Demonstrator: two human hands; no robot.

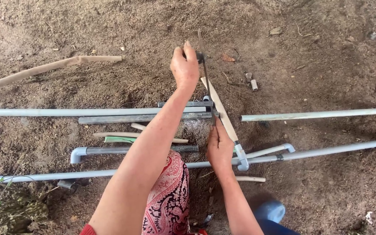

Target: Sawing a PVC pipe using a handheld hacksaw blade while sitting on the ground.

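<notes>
The left hand (pixel 184 67) is closed on the far end of a thin metal saw blade (pixel 206 80). The right hand (pixel 219 148) grips its near end, over smooth grey plastic pipes (pixel 144 114) on rough brown soil (pixel 327 65).

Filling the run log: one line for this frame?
left hand: grips saw's far end | right hand: grips handle end | hacksaw: across grey pipes | dirt ground

Saw blade (pixel 206 82) across stacked pipes (pixel 140 114)
</notes>
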